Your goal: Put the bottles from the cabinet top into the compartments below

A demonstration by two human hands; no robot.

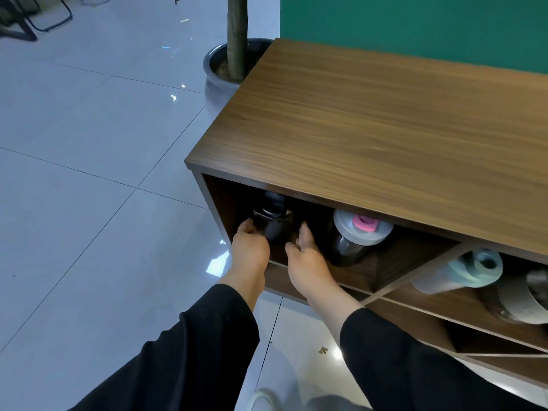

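A black bottle (274, 222) stands in the far-left compartment of the wooden cabinet (385, 129). My left hand (249, 247) grips its left side and my right hand (305, 256) holds its right side. Next to it in the same compartment stands a dark bottle with a grey lid and pink spout (354, 232). The compartment to the right holds a pale teal bottle (462, 272) and a grey bottle (525, 298), both leaning. No bottle stands on the visible part of the cabinet top.
A grey plant pot with a trunk (228, 69) stands at the cabinet's far left corner. A green wall (415, 22) runs behind the cabinet. Glossy white floor tiles (89, 173) spread to the left, with black chair legs (35, 22) far off.
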